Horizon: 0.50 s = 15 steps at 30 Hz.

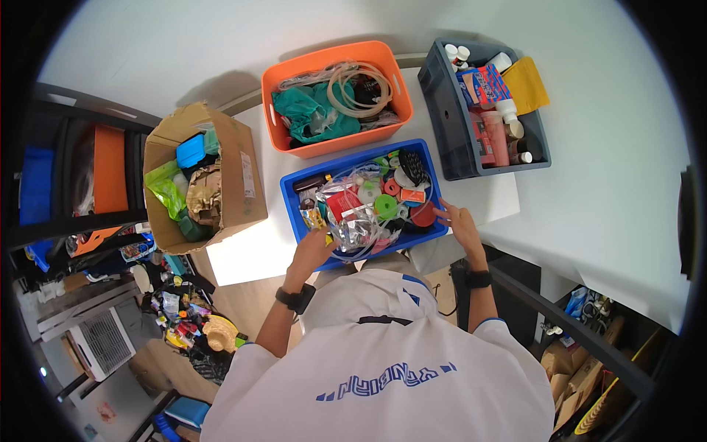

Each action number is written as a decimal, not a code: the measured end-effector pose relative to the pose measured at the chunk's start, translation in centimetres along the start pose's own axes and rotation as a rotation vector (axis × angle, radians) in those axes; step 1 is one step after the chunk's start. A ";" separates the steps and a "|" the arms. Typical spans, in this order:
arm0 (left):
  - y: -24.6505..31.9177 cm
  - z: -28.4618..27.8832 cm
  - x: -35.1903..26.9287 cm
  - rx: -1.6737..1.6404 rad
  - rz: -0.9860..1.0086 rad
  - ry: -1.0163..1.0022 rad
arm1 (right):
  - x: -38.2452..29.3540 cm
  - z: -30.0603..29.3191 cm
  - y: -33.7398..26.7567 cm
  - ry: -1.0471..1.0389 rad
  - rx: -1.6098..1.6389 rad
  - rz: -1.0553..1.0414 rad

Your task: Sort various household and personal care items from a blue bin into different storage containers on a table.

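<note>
Before me on a white table sits a blue plastic bin (359, 159) full of small items. Among them are a green spool (385, 206), a red round lid (423, 214), a red packet (343, 204), crumpled silver foil packaging (355, 233) and loops of clear tubing. At the bin's near left corner is my left hand (315, 251), its fingers over the rim; whether they grip anything is hidden. My right hand (457, 219) has its fingers spread at the bin's right rim, near the red lid, and holds no item.
Behind the blue bin stands an orange bin (337, 146) with coiled tubing and a teal bag. A grey crate (455, 132) of bottles is at the right, a cardboard box (240, 182) at the left. Shelving (83, 224) and piled goods lie farther left.
</note>
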State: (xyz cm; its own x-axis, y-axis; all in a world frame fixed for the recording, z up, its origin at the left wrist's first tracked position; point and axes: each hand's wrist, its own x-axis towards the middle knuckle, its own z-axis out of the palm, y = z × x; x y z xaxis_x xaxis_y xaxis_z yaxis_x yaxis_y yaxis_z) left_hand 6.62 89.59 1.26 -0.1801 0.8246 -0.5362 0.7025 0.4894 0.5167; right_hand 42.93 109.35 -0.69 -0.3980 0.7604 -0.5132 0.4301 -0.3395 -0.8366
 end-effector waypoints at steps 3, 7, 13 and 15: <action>-1.2 2.5 -0.5 0.061 0.005 -0.138 | -0.8 0.1 1.8 0.000 0.036 0.043; -1.6 4.4 -1.3 0.088 0.162 -0.073 | -1.4 -0.5 2.4 -0.092 -0.017 0.087; -3.3 7.6 -1.5 0.320 0.200 -0.072 | -1.2 -0.7 1.4 -0.198 -0.038 0.076; -3.3 8.1 -1.7 0.404 0.235 0.005 | -0.9 -1.0 1.4 -0.229 -0.050 0.077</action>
State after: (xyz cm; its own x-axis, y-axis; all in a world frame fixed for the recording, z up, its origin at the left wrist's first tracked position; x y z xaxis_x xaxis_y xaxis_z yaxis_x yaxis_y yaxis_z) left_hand 10.18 84.28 -4.96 0.0138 0.9016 -0.4323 0.9364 0.1399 0.3218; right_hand 44.72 108.74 -1.21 -0.5335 0.5859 -0.6099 0.5037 -0.3591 -0.7857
